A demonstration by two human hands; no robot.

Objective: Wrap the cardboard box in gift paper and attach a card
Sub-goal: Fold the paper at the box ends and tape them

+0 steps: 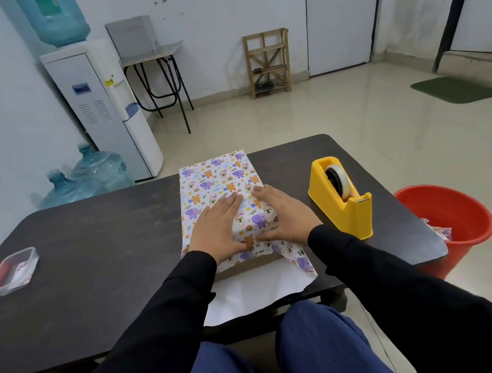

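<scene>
Table (92,249): wrapped box (215,174) under left grip (216,230), right grip (284,214).

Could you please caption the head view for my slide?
The left hand and right hand press gift paper flat on the box, yellow tape dispenser beside them.

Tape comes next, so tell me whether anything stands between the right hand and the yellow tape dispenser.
Nothing visible does. The right hand lies flat on the gift paper. The tape dispenser stands just to its right, with only bare table between them.
</scene>
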